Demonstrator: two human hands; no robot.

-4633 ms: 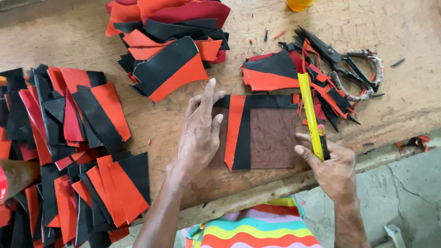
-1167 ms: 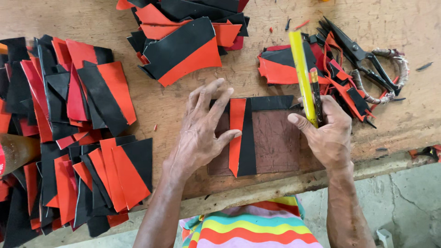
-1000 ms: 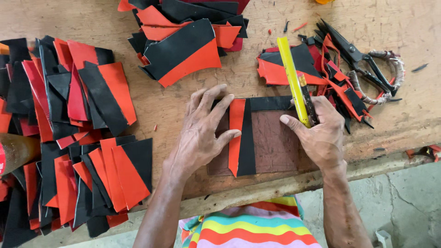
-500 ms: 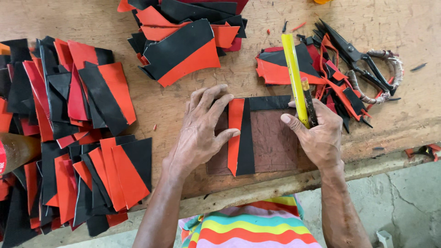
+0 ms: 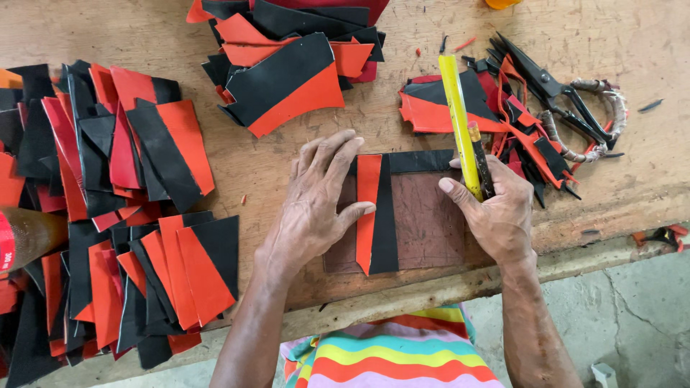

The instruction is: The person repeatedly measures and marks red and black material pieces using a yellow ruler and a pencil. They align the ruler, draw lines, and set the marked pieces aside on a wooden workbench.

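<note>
My left hand (image 5: 310, 205) lies flat with fingers spread on the left part of a brown cutting pad (image 5: 428, 223), pressing a red and black tapered strip (image 5: 375, 212) that lies on it. My right hand (image 5: 496, 212) rests on the pad's right edge and grips a yellow stick (image 5: 458, 118) together with a thin dark tool (image 5: 481, 162). The yellow stick points away from me over a small heap of red and black offcuts (image 5: 438, 108). A black band (image 5: 420, 161) runs along the pad's far edge.
Stacks of red and black cut pieces (image 5: 108, 208) fill the left of the wooden bench (image 5: 632, 179); another stack (image 5: 287, 65) lies at the top centre. Black scissors (image 5: 568, 108) with wrapped handles lie at the right. A brown bottle (image 5: 25, 237) shows at the left edge.
My right hand came from the bench edge onto the pad's right side, carrying the yellow stick, which now leans slightly left. My left hand stays pressed on the strip.
</note>
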